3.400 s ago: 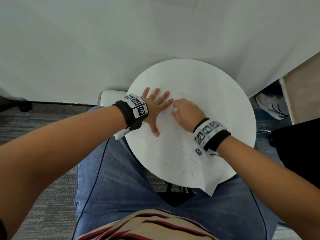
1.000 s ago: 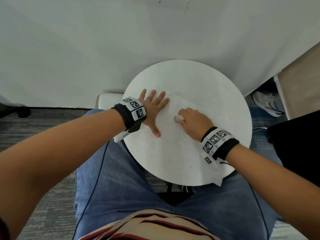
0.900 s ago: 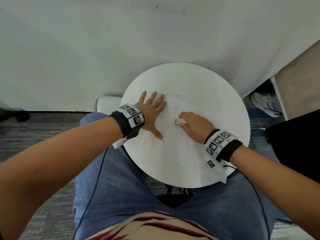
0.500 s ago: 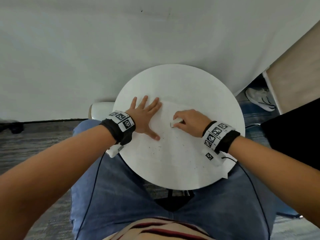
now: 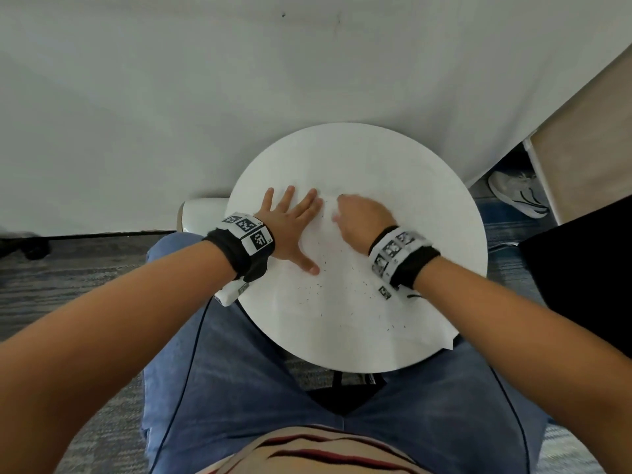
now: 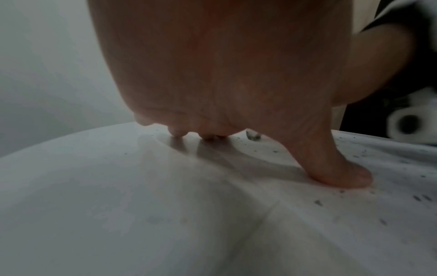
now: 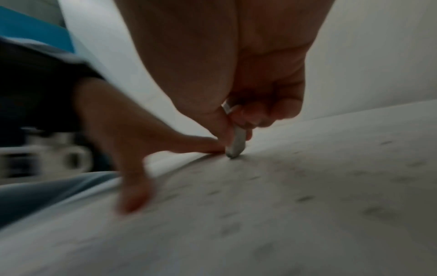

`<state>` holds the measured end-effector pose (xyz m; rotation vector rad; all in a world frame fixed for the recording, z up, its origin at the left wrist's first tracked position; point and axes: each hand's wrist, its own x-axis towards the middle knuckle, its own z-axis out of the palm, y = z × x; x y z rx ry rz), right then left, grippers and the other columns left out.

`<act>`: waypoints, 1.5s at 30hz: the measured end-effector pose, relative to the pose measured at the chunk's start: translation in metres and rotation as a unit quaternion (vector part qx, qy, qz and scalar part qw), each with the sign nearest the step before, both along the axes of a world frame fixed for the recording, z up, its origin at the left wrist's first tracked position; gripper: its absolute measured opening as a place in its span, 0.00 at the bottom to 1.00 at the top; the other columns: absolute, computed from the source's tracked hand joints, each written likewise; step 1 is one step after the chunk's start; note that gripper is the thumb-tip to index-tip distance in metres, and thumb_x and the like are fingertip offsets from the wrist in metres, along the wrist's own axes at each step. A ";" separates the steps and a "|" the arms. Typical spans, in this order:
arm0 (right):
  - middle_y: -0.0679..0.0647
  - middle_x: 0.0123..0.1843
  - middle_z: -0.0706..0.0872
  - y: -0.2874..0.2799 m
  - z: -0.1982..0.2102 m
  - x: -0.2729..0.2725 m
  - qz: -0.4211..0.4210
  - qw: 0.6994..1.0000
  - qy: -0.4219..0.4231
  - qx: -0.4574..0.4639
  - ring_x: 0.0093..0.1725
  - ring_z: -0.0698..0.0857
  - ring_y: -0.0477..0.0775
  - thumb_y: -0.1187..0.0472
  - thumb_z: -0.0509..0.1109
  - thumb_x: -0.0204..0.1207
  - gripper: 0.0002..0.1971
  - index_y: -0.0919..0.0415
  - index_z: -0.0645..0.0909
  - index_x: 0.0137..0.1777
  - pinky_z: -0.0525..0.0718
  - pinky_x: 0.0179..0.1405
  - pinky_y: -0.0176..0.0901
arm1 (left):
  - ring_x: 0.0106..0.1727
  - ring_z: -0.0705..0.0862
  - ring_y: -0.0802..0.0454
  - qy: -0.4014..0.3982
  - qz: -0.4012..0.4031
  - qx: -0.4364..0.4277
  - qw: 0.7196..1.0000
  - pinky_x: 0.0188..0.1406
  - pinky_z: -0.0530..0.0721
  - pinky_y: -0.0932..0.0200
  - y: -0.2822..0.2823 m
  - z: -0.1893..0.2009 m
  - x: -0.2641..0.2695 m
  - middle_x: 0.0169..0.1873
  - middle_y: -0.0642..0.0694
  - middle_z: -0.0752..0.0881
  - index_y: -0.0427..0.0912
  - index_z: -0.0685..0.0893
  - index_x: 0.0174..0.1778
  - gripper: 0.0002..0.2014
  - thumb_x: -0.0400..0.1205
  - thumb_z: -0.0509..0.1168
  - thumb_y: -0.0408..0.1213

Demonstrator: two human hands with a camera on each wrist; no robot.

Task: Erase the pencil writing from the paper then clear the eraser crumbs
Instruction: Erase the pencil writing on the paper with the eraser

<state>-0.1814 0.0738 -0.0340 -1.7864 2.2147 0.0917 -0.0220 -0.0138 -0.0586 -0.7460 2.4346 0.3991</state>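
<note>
- Rubber eraser [image 7: 236, 142], grey and worn, is pinched in the curled fingers of the right hand [image 5: 364, 218], its tip on the paper [image 5: 342, 302]; pressing too hard there could crease or tear the sheet.
- Left hand [image 5: 290, 227] lies flat, fingers spread, pinning the paper just beside the eraser; if it lifts, the sheet could slide or buckle.
- Dark eraser crumbs [image 5: 309, 289] lie scattered toward the near edge of the round white counter [image 5: 427, 186]; a careless sweep could smear them or drop them onto the jeans [image 5: 256, 388].
</note>
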 end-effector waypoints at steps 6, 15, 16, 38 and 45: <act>0.51 0.51 0.83 0.014 0.001 0.016 0.040 0.992 -0.106 0.046 0.49 0.84 0.55 0.46 0.61 0.83 0.15 0.55 0.79 0.59 0.77 0.43 0.47 | 0.86 0.27 0.37 -0.005 -0.006 -0.010 1.000 0.82 0.29 0.27 0.001 0.001 -0.001 0.85 0.54 0.24 0.51 0.25 0.86 0.72 0.63 0.64 0.84; 0.51 0.42 0.80 0.044 -0.007 0.013 0.102 0.994 -0.023 0.013 0.39 0.81 0.57 0.46 0.53 0.87 0.15 0.57 0.70 0.59 0.76 0.34 0.48 | 0.86 0.28 0.37 0.000 -0.004 -0.018 1.000 0.81 0.28 0.27 0.002 0.002 -0.002 0.85 0.54 0.25 0.50 0.26 0.86 0.72 0.62 0.63 0.85; 0.50 0.41 0.79 0.043 -0.006 0.004 0.089 0.996 -0.027 0.018 0.38 0.81 0.57 0.43 0.53 0.86 0.17 0.57 0.69 0.59 0.76 0.35 0.48 | 0.86 0.28 0.37 0.001 -0.001 -0.019 1.000 0.81 0.27 0.28 0.003 0.003 -0.002 0.86 0.54 0.26 0.50 0.26 0.86 0.73 0.62 0.63 0.85; 0.53 0.51 0.87 0.070 -0.004 0.061 0.186 0.972 -0.137 0.052 0.48 0.85 0.57 0.47 0.60 0.84 0.15 0.54 0.79 0.63 0.84 0.47 0.54 | 0.86 0.28 0.38 -0.104 -0.083 -0.036 0.990 0.83 0.33 0.27 0.014 0.014 0.022 0.85 0.49 0.24 0.51 0.23 0.85 0.74 0.65 0.75 0.73; 0.55 0.51 0.86 0.072 -0.009 0.070 0.237 0.966 -0.094 0.046 0.48 0.85 0.57 0.48 0.56 0.86 0.18 0.59 0.82 0.61 0.82 0.46 0.50 | 0.87 0.30 0.36 -0.117 -0.086 -0.044 0.988 0.81 0.31 0.26 0.012 0.016 0.023 0.84 0.50 0.23 0.53 0.21 0.84 0.74 0.65 0.75 0.74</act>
